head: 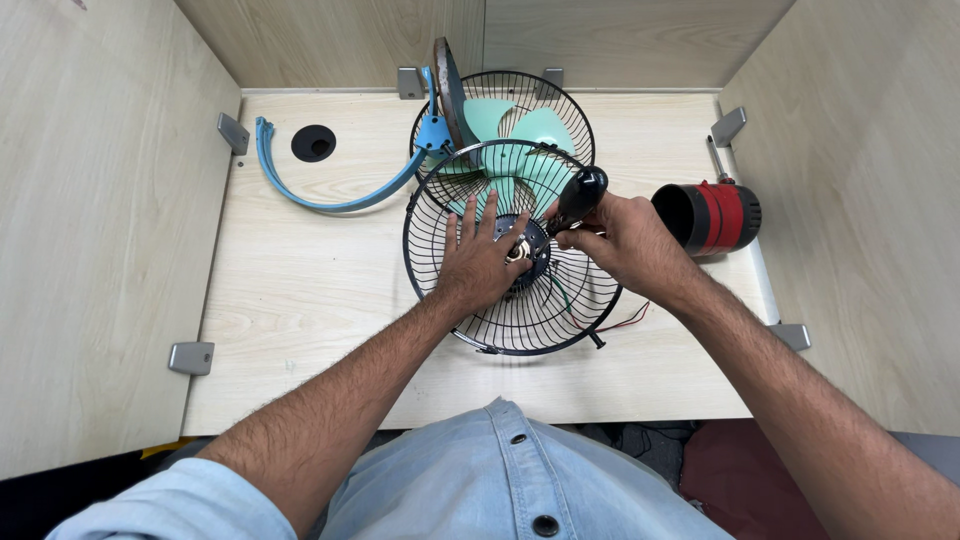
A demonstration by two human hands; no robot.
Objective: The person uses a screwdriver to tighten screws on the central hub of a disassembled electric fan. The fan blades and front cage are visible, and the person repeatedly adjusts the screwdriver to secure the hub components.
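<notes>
Left hand (480, 262) was spread out flat, fingers open, pressing down on the black wire fan guard (512, 250) right next to its center hub (527, 252). It wasn't gripping anything, just resting on the wires. Right hand (618, 243) was curled shut around a screwdriver with a black handle (578, 198), tip pointed down at the hub where both hands met. The guard lay flat on the tabletop (300, 290), roughly in the middle, slightly right of center.

No packages or signs that I could make out.

Going across the rest: far left had a round cable hole (313, 143) in the tabletop, then a curved blue bracket (330, 195) arcing over to the fan stuff. Behind the front guard sat a second wire guard (520, 110) with the mint green fan blades (520, 135) in it, touching the front one. Thin red and black wires (625, 322) poked out under the guard's right edge. Off to the right, well apart, a red and black cylindrical motor housing (712, 217) lay on its side, open end facing the hands.
</notes>
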